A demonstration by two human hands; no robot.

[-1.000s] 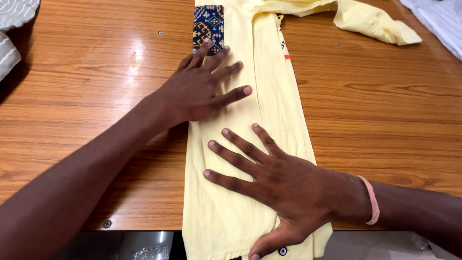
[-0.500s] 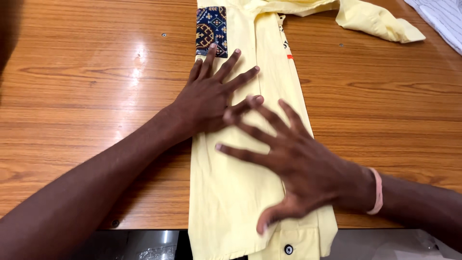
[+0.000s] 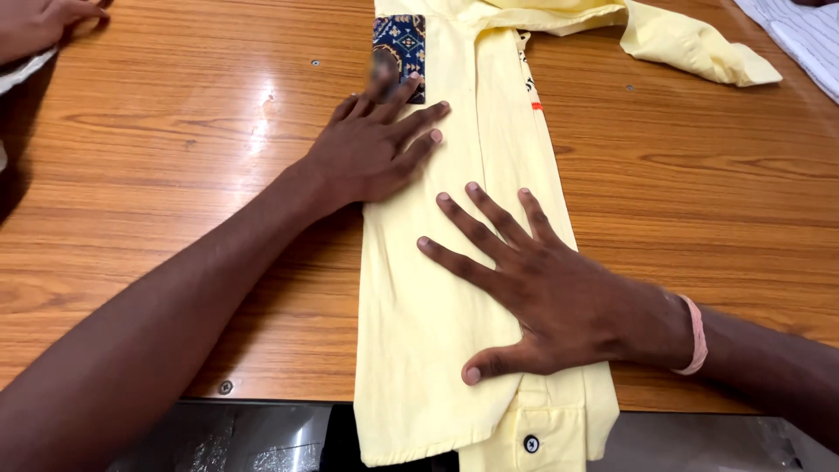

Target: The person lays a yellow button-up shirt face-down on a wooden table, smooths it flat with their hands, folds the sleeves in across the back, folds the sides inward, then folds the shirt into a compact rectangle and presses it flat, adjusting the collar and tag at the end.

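Observation:
A pale yellow shirt (image 3: 489,157) lies folded into a long narrow strip down the middle of a wooden table (image 3: 175,175). It has a dark blue patterned patch (image 3: 398,42) near its far end and a dark button at its near hem. My left hand (image 3: 371,149) lies flat with spread fingers on the strip's left edge, just below the patch. My right hand (image 3: 542,288) presses flat on the strip nearer to me, fingers apart, with a pink band on the wrist. A loose yellow sleeve (image 3: 690,48) trails off to the far right.
Another person's hand (image 3: 39,22) rests at the far left corner, beside a white cloth (image 3: 22,74). A white striped fabric (image 3: 800,35) lies at the far right corner. The shirt's hem hangs over the table's near edge above a metal surface (image 3: 245,437).
My right hand has slid back toward me along the shirt, away from my left hand. My left hand has shifted up toward the patch.

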